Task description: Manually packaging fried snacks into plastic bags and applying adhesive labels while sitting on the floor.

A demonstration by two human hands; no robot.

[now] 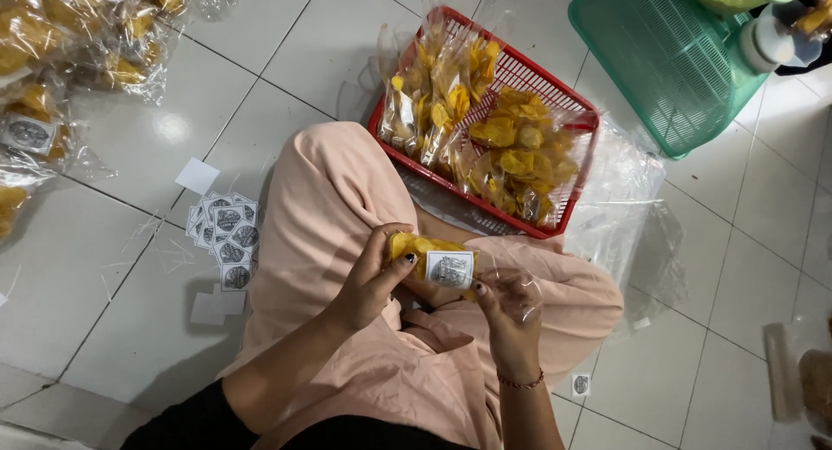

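Hands work over the lap of a person seated on a tiled floor [104, 268] in pink trousers [329, 199]. Left hand [373, 277] grips one end of a small clear bag [431, 261] of yellow chips, thumb on top, fingers curled beneath. Right hand [507, 307] pinches the other end of the same bag, thumb near a white label [450, 269] stuck on the bag's face; a bracelet [520, 382] sits on that wrist. Bag is held above the thighs, clear of the floor. Just ahead of the knees, a red basket [572, 112] holds more filled chip bags. Green basket [667, 60] lies farther off at upper right. Loose labels [227, 233] lie scattered on the floor left of the leg. More filled bags [52, 69] are piled at upper left. Empty clear bags [624, 190] lie right of the red basket.
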